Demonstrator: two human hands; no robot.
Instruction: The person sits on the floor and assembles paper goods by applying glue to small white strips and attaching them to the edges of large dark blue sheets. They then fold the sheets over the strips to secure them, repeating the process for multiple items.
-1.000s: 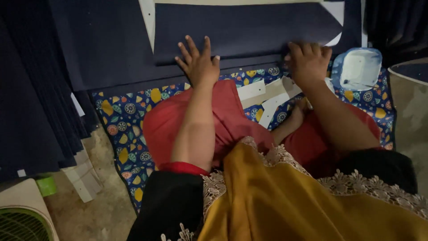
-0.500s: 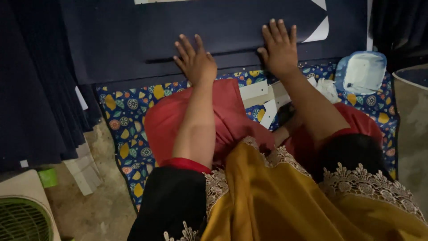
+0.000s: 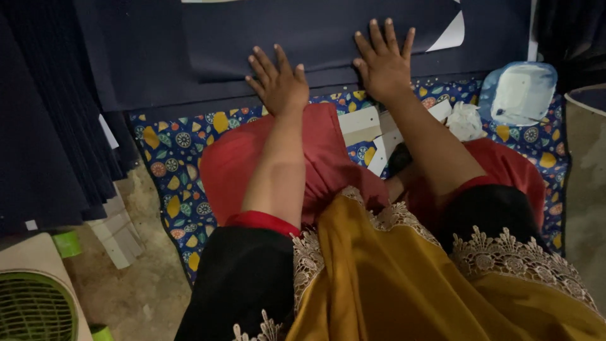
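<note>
Pressing flat, both open hands, left hand and right hand, rest spread on the folded dark navy paper sheet, gripping nothing; its white corner remains uncovered.

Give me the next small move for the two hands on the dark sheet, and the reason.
Probably slide both palms outward to press the fold flat. The left hand and right hand lie open, fingers spread, on the folded navy sheet, whose lower edge looks slightly raised above the navy sheet beneath.
</note>
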